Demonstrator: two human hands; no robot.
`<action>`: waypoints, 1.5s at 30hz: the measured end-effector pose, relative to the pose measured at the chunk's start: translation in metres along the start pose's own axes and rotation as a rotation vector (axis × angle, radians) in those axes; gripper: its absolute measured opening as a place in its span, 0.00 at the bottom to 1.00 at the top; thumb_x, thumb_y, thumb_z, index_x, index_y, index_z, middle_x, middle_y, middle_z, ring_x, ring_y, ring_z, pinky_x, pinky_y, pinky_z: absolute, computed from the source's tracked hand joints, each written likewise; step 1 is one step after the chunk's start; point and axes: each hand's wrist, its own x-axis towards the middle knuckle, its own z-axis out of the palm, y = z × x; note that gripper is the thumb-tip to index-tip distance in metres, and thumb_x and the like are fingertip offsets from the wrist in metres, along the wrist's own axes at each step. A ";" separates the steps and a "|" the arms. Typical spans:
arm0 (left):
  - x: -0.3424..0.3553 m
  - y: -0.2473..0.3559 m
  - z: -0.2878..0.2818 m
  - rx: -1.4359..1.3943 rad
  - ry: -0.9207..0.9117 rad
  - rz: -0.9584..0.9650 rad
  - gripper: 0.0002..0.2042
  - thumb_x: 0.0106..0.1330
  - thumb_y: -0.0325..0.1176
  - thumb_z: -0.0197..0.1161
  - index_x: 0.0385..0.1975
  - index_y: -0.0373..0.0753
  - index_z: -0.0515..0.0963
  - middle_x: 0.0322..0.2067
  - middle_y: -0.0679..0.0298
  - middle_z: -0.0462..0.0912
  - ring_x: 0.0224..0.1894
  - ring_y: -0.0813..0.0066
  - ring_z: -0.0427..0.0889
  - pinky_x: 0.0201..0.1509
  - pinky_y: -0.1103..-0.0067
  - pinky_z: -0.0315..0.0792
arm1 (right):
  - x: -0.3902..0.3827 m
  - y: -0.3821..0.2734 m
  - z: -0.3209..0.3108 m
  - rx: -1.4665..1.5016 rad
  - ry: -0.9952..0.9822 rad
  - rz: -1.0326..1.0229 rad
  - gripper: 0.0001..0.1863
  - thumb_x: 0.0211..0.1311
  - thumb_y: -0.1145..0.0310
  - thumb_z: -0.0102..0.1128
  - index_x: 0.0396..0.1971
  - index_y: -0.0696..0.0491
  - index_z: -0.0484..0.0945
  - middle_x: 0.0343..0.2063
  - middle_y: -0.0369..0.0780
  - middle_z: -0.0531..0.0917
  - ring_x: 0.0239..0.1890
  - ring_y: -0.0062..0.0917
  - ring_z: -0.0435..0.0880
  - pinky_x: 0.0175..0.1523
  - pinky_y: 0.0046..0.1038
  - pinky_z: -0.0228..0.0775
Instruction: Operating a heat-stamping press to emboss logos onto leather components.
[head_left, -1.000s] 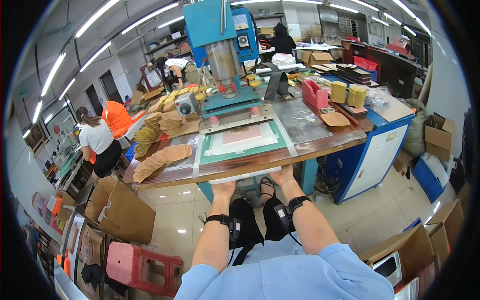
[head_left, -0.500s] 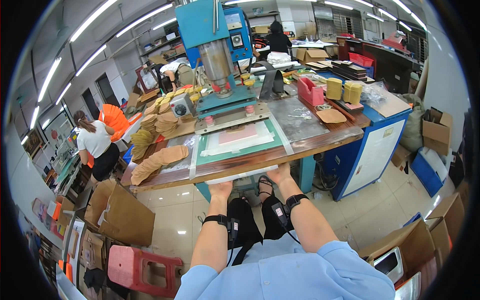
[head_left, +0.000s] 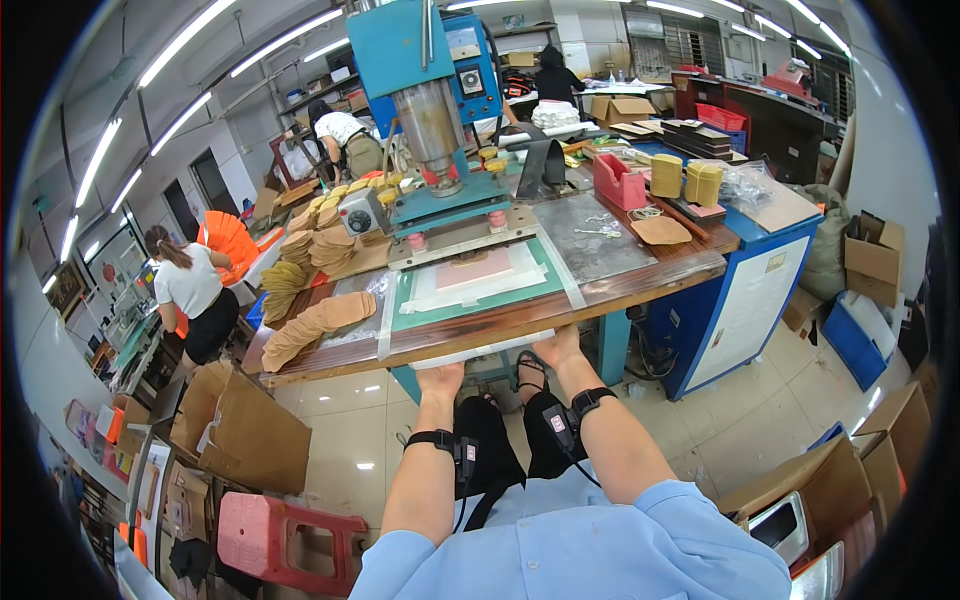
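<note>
My left hand [head_left: 441, 376] and my right hand [head_left: 558, 345] reach under the front edge of the wooden table [head_left: 620, 288]. A long white strip [head_left: 490, 349] runs beneath that edge between them, and both hands are at its ends. Their fingers are hidden under the tabletop, so their grip does not show. Above them stands a blue press [head_left: 405, 45] with a metal cylinder [head_left: 428, 125] and a pressing plate [head_left: 465, 238]. Under the plate lies a pink sheet [head_left: 478, 277] on white paper [head_left: 425, 294], over a green mat [head_left: 404, 318].
Stacks of tan cut pieces [head_left: 320, 325] lie on the table's left side. To the right are a red tape dispenser [head_left: 620, 182] and yellow rolls [head_left: 665, 176]. A blue cabinet [head_left: 740, 300], a red stool [head_left: 250, 535] and cardboard boxes [head_left: 250, 430] stand around me.
My hands keep their place under the table edge. In the background, the bending person by the shelves has straightened somewhat, and the person at the left has turned slightly.
</note>
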 end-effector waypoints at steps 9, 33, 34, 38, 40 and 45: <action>0.004 0.002 -0.003 0.009 -0.057 0.018 0.20 0.70 0.45 0.40 0.56 0.42 0.66 0.57 0.63 0.69 0.59 0.64 0.68 0.61 0.65 0.64 | 0.005 0.003 -0.003 -0.006 -0.026 -0.013 0.22 0.69 0.57 0.35 0.54 0.52 0.67 0.54 0.40 0.71 0.57 0.36 0.70 0.62 0.43 0.60; 0.022 0.053 0.130 1.205 -0.338 0.054 0.11 0.69 0.34 0.49 0.39 0.32 0.74 0.29 0.62 0.80 0.34 0.76 0.78 0.40 0.81 0.72 | 0.030 0.001 0.160 -2.520 -1.029 -0.183 0.24 0.66 0.54 0.41 0.53 0.55 0.71 0.53 0.48 0.73 0.57 0.40 0.69 0.62 0.34 0.58; 0.029 0.052 0.126 1.235 -0.317 0.060 0.11 0.69 0.34 0.49 0.38 0.32 0.74 0.29 0.62 0.80 0.34 0.77 0.78 0.40 0.81 0.72 | 0.049 0.007 0.155 -2.581 -1.024 -0.229 0.25 0.66 0.53 0.40 0.55 0.55 0.69 0.56 0.48 0.70 0.60 0.41 0.66 0.64 0.36 0.55; 0.034 0.050 0.111 1.266 -0.261 0.061 0.11 0.68 0.34 0.51 0.37 0.31 0.75 0.29 0.62 0.79 0.32 0.78 0.77 0.40 0.82 0.71 | 0.085 0.025 0.153 -2.764 -0.983 -0.126 0.28 0.66 0.50 0.37 0.60 0.51 0.64 0.64 0.46 0.59 0.67 0.41 0.54 0.67 0.37 0.47; 0.032 0.051 0.112 1.280 -0.279 0.063 0.12 0.68 0.34 0.51 0.38 0.31 0.75 0.29 0.62 0.80 0.33 0.78 0.77 0.40 0.82 0.71 | 0.096 0.028 0.150 -2.781 -0.918 -0.125 0.29 0.66 0.49 0.37 0.62 0.49 0.62 0.64 0.46 0.58 0.67 0.39 0.53 0.68 0.37 0.47; 0.040 0.054 0.116 1.038 -0.131 -0.069 0.15 0.67 0.36 0.53 0.46 0.30 0.70 0.40 0.56 0.77 0.41 0.70 0.78 0.46 0.78 0.72 | 0.111 0.023 0.130 -2.720 -1.085 -0.435 0.28 0.66 0.53 0.40 0.63 0.49 0.59 0.61 0.45 0.64 0.63 0.39 0.60 0.66 0.37 0.51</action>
